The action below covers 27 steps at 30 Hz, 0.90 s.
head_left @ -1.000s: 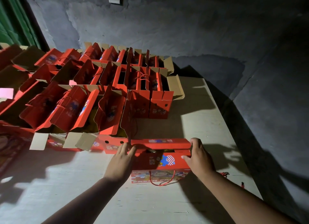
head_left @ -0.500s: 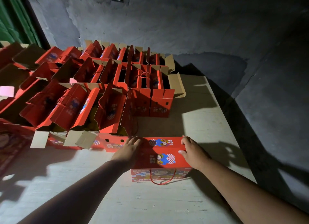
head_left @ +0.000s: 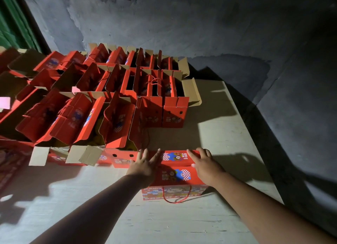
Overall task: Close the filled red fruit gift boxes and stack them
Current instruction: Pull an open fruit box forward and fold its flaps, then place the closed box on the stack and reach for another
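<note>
Pressing down with both palms, the person holds the lid of the nearest red gift box (head_left: 175, 172) flat. This box sits on the pale board (head_left: 228, 134) near its right edge, well forward of the far corner, with its rope handle (head_left: 176, 198) hanging down the front face. The left hand (head_left: 145, 166) lies on the lid's left end, fingers straight and spread apart; the right hand (head_left: 205, 166) lies on the right end, fingers likewise straight and slightly spread, gripping nothing. Just to the left, touching or nearly touching, begins the block of open boxes (head_left: 102, 116), which fills the board's left side and far edge with flaps standing up.

By the look of it the lid is shut but not yet proven to stay so. The risk, as I judge it, is that the flaps spring back once the palms lift, since whether any tab has caught is not visible. Uneven pressure could also crease the cardboard over the fruit. Lifting it for stacking may snag the neighbouring box's loose brown flap (head_left: 89, 155), which juts toward the front.
</note>
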Motion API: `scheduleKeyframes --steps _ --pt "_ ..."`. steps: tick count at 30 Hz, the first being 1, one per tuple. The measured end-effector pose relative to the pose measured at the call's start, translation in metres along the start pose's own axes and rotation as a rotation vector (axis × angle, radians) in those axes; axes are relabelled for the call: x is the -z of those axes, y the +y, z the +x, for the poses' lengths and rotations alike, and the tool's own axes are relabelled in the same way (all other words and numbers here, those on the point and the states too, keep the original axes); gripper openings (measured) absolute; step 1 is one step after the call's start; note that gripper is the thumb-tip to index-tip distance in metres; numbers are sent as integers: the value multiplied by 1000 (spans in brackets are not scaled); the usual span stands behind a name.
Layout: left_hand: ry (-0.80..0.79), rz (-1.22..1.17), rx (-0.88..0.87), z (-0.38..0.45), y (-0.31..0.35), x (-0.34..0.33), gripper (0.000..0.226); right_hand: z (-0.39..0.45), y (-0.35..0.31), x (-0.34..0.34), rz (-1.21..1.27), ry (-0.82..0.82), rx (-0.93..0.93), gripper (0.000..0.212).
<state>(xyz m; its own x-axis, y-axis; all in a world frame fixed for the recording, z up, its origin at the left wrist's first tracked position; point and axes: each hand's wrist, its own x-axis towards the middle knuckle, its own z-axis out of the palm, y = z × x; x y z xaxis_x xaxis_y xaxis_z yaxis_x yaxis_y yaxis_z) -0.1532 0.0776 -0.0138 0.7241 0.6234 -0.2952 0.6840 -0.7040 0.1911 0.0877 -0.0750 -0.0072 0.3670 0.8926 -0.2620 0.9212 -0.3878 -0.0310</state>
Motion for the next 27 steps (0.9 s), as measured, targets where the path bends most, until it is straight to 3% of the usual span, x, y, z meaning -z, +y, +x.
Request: scheduleKeyframes --steps 5,12,20,24,27 --pt "38 -149 -23 -4 -4 -14 70 -8 2 -12 77 -32 -23 69" --pt "112 -92 -16 -2 -4 -34 72 -17 0 -29 131 -51 -18 86" --pt "86 -151 -15 0 -4 -32 70 -17 4 -26 223 -97 -4 106" --pt "192 -498 95 -10 -6 -35 54 -32 14 -28 174 -87 82 142" --pt "287 -943 262 -17 -5 -43 63 -38 12 -36 28 -66 49 146"
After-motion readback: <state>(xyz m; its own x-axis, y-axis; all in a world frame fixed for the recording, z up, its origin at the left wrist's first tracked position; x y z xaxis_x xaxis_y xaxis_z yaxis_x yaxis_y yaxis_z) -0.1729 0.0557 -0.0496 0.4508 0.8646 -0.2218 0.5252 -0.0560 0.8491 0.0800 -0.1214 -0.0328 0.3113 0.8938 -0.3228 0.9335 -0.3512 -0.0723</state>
